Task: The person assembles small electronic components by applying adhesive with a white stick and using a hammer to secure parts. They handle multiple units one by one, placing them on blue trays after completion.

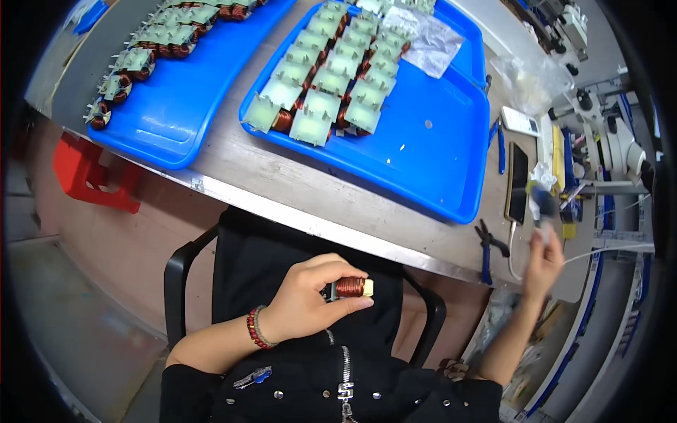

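Observation:
My left hand (310, 296) is closed around a copper-wound coil (350, 287) with a pale yellow end, held in front of my body. Its fingers hide part of the coil. Off to the right, over the table's edge, my right hand (543, 268) is closed on a small object with a blurred dark blue top (541, 201). Motion smears that object, so I cannot tell its kind. Black-jawed pliers with blue handles (486, 252) lie just left of this hand, and a phone (517, 183) with a white cable is beyond them.
A blue tray (430, 162) carries rows of coils (314, 116) topped with pale green boards. Another blue tray (166, 116) on the left bears more. A white handheld device (520, 121), a plastic bag (532, 81) and a microscope-like instrument (620, 144) stand at the right. A red stool (92, 173) is below left.

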The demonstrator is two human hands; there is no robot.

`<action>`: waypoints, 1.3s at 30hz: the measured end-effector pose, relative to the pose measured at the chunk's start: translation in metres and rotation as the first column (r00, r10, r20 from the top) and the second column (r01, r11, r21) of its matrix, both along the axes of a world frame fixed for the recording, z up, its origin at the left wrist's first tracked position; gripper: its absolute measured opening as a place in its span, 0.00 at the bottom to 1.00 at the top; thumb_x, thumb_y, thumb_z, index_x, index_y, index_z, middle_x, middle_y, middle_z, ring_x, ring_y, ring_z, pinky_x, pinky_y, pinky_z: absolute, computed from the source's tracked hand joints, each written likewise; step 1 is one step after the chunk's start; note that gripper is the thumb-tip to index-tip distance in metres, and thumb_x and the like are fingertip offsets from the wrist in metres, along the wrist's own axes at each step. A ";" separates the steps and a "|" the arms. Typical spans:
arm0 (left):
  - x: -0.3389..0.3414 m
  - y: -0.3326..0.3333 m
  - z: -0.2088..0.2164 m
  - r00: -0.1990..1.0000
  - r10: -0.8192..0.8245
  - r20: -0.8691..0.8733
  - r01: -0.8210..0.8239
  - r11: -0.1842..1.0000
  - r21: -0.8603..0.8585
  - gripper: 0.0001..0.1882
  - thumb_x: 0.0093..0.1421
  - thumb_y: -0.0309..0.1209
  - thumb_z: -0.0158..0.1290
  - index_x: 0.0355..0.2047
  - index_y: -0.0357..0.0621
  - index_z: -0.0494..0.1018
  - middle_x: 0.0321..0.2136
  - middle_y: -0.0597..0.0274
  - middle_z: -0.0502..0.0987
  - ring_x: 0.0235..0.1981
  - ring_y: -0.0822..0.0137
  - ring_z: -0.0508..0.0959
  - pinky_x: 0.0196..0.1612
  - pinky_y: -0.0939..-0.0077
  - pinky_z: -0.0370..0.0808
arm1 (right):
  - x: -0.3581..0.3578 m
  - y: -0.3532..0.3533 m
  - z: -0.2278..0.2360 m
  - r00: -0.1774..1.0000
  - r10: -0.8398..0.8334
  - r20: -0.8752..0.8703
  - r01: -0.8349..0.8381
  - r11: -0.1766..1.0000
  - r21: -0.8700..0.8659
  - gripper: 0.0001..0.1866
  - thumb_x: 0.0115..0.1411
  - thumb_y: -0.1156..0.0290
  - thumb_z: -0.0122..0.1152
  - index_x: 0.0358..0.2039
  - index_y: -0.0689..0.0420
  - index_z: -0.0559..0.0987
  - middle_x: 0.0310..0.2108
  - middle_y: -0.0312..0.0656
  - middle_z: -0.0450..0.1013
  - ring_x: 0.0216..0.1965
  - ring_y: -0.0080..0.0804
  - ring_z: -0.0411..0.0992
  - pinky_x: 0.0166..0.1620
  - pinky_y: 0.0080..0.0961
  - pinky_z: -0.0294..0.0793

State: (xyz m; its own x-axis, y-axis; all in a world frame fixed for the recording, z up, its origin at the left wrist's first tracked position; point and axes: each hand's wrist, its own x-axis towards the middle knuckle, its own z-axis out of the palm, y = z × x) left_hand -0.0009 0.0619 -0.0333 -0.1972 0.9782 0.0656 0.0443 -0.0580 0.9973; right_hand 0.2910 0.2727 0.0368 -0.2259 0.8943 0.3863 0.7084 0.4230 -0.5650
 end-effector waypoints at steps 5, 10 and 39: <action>0.004 0.007 -0.005 0.981 0.002 -0.196 0.022 0.993 0.120 0.16 0.38 0.24 0.64 0.30 0.38 0.74 0.23 0.59 0.74 0.23 0.69 0.73 0.25 0.81 0.69 | -0.040 -0.083 0.041 0.917 0.346 -0.198 -0.390 0.881 -0.267 0.10 0.58 0.69 0.50 0.29 0.63 0.75 0.17 0.34 0.66 0.18 0.19 0.63 0.21 0.17 0.61; 0.002 0.006 -0.005 0.953 0.044 -0.300 0.019 0.979 0.204 0.17 0.37 0.24 0.62 0.31 0.40 0.72 0.23 0.60 0.72 0.23 0.62 0.73 0.26 0.74 0.69 | -0.064 -0.109 0.041 0.833 0.515 -0.202 -0.553 0.768 -0.323 0.04 0.47 0.75 0.56 0.23 0.63 0.75 0.20 0.41 0.71 0.18 0.29 0.68 0.21 0.21 0.65; -0.009 0.000 0.000 0.948 -0.006 -0.319 0.014 1.000 0.025 0.13 0.38 0.24 0.64 0.26 0.36 0.75 0.20 0.58 0.74 0.21 0.69 0.74 0.25 0.81 0.70 | -0.036 -0.028 -0.010 0.983 -0.041 0.179 0.022 0.994 0.106 0.09 0.47 0.76 0.58 0.32 0.56 0.76 0.23 0.40 0.71 0.23 0.40 0.69 0.25 0.27 0.66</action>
State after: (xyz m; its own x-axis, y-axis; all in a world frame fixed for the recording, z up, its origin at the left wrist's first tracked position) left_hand -0.0100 0.0617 -0.0338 -0.1519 0.9771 0.1491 0.3591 -0.0860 0.9293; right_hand 0.2546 0.2446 0.0264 -0.2723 0.8596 0.4324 0.8087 0.4480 -0.3811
